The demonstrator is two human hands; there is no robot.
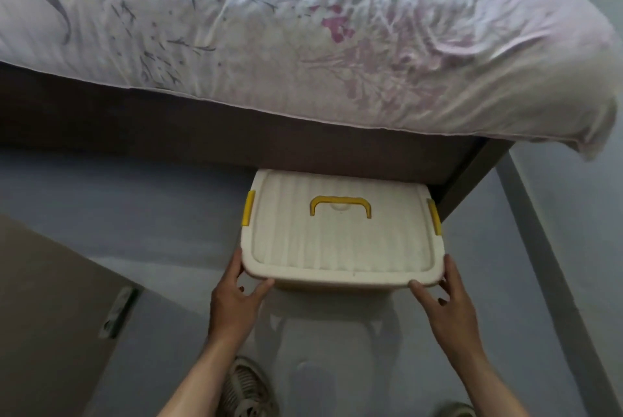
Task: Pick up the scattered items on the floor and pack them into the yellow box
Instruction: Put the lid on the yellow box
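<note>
Nearest in view, two shoes stand on the grey floor, the right one cut off by the frame's near edge. Just beyond them both forearms reach forward to the box.

The left hand grips the box's near-left corner, thumb along the near edge of the lid and fingers wrapped round the side. The right hand mirrors it on the near-right corner, thumb on the near rim and fingers curled up the right side. Each hand is partly closed on the rim, holding nothing else.

The box sits on the floor with its far edge tucked under the bed frame; its cream lid is on, with both yellow latches at the sides (they look clipped, though I cannot be sure) and a yellow handle lying flat on top.

The step in hand looks like drawing the box out from under the bed. To do it well, pull evenly with both hands, straight toward the feet, keeping the box low and level so it does not skew and jam against the frame's right leg. Bring it fully clear of the overhanging quilt before touching the latches, so the lid has room to lift.

No scattered items show here; a small dark object lies at the left, too blurred to name.
</note>
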